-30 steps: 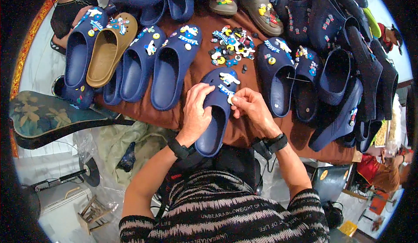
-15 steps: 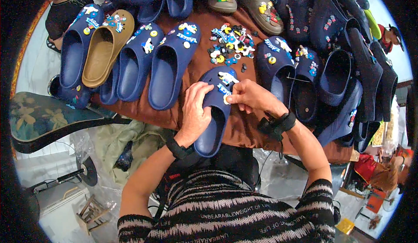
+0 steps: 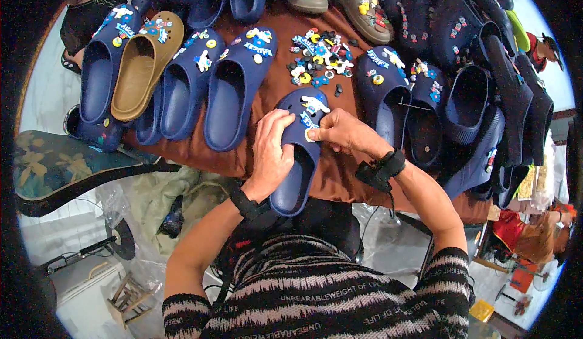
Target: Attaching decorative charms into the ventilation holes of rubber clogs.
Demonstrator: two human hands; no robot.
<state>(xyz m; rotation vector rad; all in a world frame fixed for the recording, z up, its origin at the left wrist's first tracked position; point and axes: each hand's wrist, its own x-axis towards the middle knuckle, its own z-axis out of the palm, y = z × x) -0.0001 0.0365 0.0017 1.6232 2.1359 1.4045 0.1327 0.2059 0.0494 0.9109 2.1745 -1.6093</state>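
Note:
A navy blue clog (image 3: 293,178) lies in front of me at the brown cloth's near edge, its toe pointing away. My left hand (image 3: 271,150) is closed around its left side, fingertips on the upper. With thumb and fingers my right hand (image 3: 346,132) pinches a small round white-and-yellow shoe charm (image 3: 310,135) against the right of the upper. A white cartoon charm (image 3: 314,104) and a blue lettered charm sit above it on the same clog. Just beyond the toe is a pile of loose charms (image 3: 320,53); a few small dark pieces lie beside it.
Finished-looking navy clogs (image 3: 234,99) and a brown clog (image 3: 146,75) stand to the left on the brown cloth (image 3: 340,184). More navy clogs (image 3: 384,102) crowd the right side. A dark floral-patterned stool seat (image 3: 67,163) is at the left. Other people are at the far edges.
My right thumb and fingers have shifted slightly left at the round charm, which now sits closer against the clog. My left hand keeps its hold. The whole view has moved a little.

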